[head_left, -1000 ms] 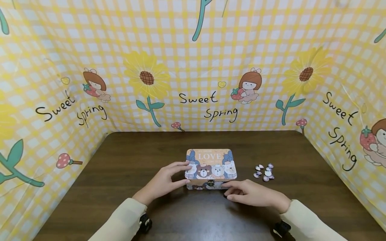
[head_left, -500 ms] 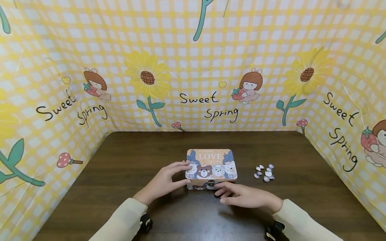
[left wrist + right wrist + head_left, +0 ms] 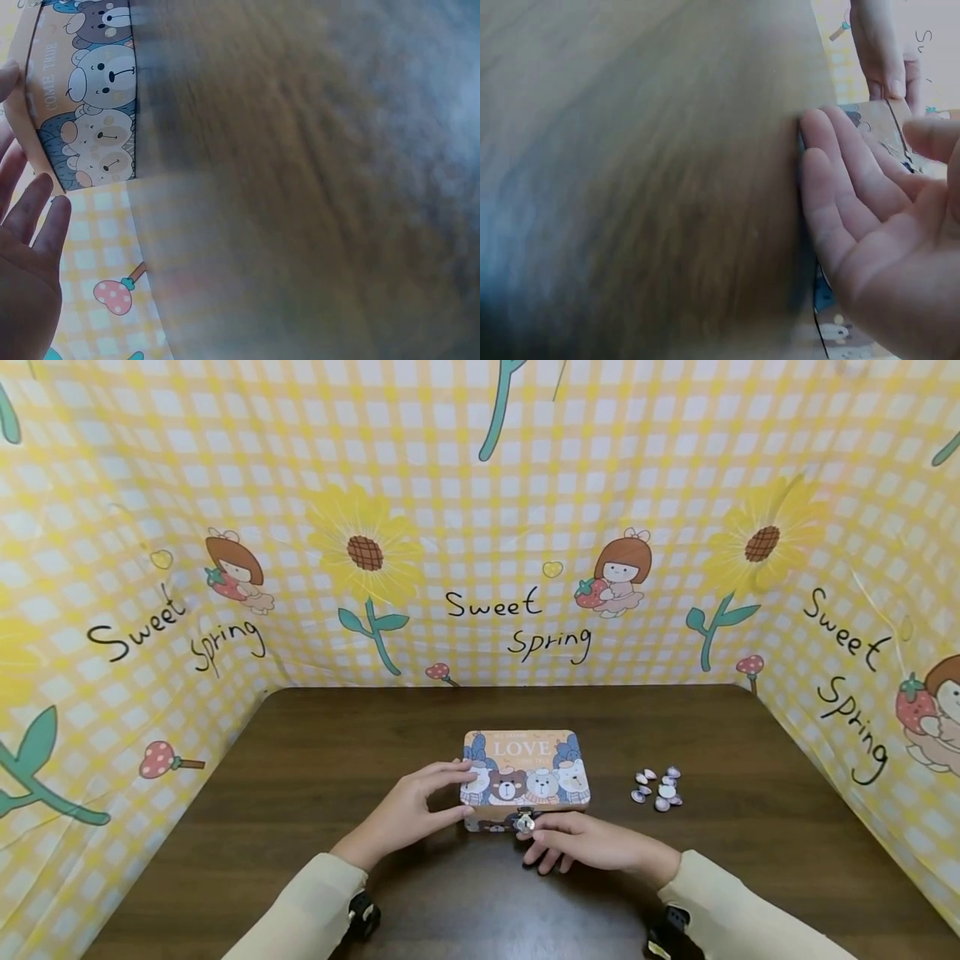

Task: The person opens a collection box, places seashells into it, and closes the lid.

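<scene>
A tin box point(image 3: 525, 764) with bears and the word LOVE on its lid stands closed on the table. My left hand point(image 3: 408, 806) rests against the box's left side, fingertips on the lid edge and thumb at the front corner. In the left wrist view, the fingers of that hand point(image 3: 30, 262) lie fairly straight along the tin. At the front of the box, thumb and index finger of my right hand point(image 3: 596, 842) pinch a small silver lock point(image 3: 524, 824). The other fingers of the right hand point(image 3: 877, 217) extend along the box's front in the right wrist view.
Several small white and purple shells point(image 3: 666, 790) lie on the brown table point(image 3: 360, 718), right of the box. A yellow checked cloth point(image 3: 480, 527) hangs behind the table and along both sides.
My right hand has slid left along the box front to its middle. The silver lock now shows at its fingertips, where a dark clasp showed before. The left hand has stayed put.
</scene>
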The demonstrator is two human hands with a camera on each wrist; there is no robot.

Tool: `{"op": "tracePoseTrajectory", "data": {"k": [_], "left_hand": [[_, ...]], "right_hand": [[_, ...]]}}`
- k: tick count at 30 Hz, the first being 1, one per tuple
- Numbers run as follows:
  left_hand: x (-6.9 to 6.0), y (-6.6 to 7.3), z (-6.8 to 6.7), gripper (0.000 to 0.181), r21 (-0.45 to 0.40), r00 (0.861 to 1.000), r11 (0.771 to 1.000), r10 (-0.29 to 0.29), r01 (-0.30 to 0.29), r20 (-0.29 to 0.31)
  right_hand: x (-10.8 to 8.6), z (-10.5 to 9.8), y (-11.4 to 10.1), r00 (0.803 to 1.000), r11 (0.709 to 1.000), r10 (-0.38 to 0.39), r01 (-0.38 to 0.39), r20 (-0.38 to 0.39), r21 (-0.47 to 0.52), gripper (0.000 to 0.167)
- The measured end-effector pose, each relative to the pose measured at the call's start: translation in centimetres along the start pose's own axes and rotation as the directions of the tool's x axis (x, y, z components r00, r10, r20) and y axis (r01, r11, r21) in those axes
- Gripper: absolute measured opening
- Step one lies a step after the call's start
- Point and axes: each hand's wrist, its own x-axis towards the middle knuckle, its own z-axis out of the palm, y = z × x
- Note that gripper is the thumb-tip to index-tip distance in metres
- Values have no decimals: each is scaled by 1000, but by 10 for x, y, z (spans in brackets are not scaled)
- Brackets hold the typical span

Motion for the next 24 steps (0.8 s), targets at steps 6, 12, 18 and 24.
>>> {"op": "tracePoseTrajectory", "data": {"k": [6, 12, 18, 24], "left_hand": [[0, -1, 0, 47, -4, 1000, 1000, -6, 6, 1], [1, 0, 0, 45, 11, 999, 999, 31, -31, -7], [0, -1, 1, 49, 46, 999, 998, 52, -52, 10], [4, 1, -3, 50, 58, 998, 996, 66, -65, -11]], "right_hand": [[6, 5, -5, 999, 1000, -3, 3, -49, -4, 38], [8, 8, -8, 998, 1000, 3, -4, -67, -5, 36], [8, 12, -4, 995, 999, 19, -15, -103, 41, 36], [10, 9, -7, 994, 999, -16, 22, -110, 48, 37]]}}
